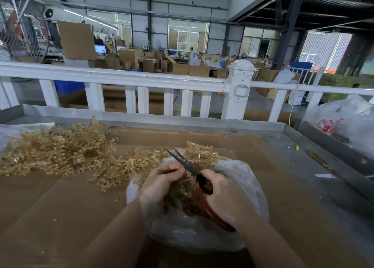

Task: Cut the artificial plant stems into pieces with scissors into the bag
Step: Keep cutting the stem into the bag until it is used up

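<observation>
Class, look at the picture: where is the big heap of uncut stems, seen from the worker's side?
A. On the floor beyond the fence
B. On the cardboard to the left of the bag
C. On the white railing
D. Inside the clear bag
B: the heap of stems lies on the cardboard, left of the bag over which the hands work.

**Both hands working close together at the near centre**

The left hand [159, 179] is reaching in from the near left, its forearm bare and angling toward the centre, its fingers curling inward with the knuckles facing up. The right hand [223, 197] is coming in from the near right, its forearm crossing the lower edge, its fingers wrapping round the reddish handles of the scissors [194, 174], whose blades are standing slightly apart and pointing far-left. The two hands are sitting just beside each other.
</observation>
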Motion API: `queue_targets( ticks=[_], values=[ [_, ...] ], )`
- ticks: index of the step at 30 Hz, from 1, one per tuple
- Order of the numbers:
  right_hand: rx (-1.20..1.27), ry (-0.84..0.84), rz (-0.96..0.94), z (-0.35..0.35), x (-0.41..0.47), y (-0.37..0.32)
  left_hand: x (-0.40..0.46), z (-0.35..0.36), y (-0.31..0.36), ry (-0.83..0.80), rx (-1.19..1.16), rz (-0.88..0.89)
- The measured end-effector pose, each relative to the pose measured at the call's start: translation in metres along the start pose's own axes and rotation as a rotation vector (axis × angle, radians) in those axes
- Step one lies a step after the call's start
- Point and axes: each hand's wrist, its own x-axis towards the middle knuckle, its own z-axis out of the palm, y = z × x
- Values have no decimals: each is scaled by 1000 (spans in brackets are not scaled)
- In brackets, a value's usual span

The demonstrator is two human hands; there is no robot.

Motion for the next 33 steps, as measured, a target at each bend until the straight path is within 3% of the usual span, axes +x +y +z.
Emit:
queue_targets(
  ticks=[17,24,33],
  values=[
    [38,-33,17,7,-7,1,-1,-5,0,-140,-53,25],
    [50,-23,15,6,-8,0,1,1,2,-17,-125,31],
    [87,-46,-38,0,-4,0,0,-3,4,-90,-93,32]
  ],
)
